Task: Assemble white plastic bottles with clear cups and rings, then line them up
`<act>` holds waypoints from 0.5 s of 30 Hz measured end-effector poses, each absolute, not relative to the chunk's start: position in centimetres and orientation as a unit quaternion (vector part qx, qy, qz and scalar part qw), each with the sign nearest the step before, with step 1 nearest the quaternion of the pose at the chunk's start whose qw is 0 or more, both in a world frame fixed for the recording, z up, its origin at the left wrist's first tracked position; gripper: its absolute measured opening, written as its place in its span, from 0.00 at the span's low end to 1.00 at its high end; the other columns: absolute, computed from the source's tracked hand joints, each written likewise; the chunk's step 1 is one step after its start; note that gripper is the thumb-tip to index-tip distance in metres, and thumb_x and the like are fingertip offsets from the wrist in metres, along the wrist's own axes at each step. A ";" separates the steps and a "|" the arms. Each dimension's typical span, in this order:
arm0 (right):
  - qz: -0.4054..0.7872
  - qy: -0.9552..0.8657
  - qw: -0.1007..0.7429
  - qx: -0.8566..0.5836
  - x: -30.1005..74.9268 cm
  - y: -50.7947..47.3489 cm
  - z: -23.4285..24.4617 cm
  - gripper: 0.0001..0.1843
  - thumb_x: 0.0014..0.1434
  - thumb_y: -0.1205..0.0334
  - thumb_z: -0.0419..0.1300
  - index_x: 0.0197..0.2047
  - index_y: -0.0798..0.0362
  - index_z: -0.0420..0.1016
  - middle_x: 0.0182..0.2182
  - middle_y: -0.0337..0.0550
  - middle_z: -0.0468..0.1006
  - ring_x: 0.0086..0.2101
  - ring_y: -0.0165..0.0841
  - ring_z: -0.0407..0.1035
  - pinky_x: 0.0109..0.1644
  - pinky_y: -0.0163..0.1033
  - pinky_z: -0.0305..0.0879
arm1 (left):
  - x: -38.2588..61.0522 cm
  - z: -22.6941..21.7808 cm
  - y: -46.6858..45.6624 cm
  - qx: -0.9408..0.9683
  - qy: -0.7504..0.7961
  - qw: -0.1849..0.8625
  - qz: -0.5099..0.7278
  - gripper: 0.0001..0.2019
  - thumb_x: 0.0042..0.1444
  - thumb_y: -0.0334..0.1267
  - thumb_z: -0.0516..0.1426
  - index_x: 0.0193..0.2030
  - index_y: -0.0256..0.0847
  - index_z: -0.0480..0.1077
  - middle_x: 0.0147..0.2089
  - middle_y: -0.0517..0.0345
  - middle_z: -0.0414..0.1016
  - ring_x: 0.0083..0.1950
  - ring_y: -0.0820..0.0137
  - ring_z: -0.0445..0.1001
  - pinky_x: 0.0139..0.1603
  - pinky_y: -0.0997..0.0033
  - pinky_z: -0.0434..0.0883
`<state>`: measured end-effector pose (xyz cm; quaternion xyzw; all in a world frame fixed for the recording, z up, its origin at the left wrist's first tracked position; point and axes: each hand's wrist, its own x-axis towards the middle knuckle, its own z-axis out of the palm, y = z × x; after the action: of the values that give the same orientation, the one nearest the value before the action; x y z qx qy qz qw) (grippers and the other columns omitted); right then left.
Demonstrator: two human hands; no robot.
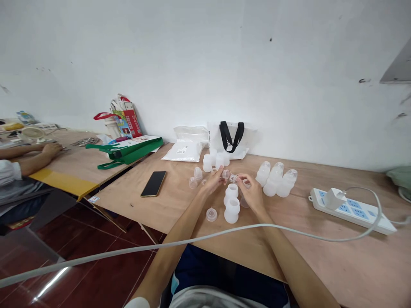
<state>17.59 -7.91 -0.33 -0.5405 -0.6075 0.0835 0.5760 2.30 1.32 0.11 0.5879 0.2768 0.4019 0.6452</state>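
My left hand (213,182) pinches a small clear cup-shaped piece (225,174). Close beside it, my right hand (252,191) grips a clear plastic ring (233,178) by its edge; whether the two pieces touch is too small to tell. Below my hands stand open white translucent bottles (231,210). A clear disc-like ring (211,214) lies to their left on the table. Clear domed caps (198,173) rest left of my left hand. Right of my right hand, three bottles (275,179) stand with clear caps on. More white bottles (207,162) are behind my hands, partly hidden.
A black phone (153,184) lies at left. Along the wall are a white plastic packet (184,147) and a white bag with black handles (250,137). A power strip (351,210) sits at right; its cable (192,241) crosses in front. Another person's hands (48,150) work at the left table.
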 end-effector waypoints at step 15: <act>0.049 -0.644 0.515 -0.564 19.3 -6.8 -2.0 0.11 0.67 0.53 0.55 0.37 0.48 0.74 0.47 0.47 0.81 0.49 0.43 0.71 0.57 0.51 0.64 | 3.0 -2.1 1.7 0.540 0.229 0.723 0.365 0.19 0.58 0.49 0.67 0.48 0.38 0.75 0.45 0.50 0.80 0.44 0.67 0.76 0.48 0.67 0.70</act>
<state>19.32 -6.79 -2.03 -0.5641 -0.6437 0.0485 0.5149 3.03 1.68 -2.05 0.5404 0.2292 0.3651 0.7226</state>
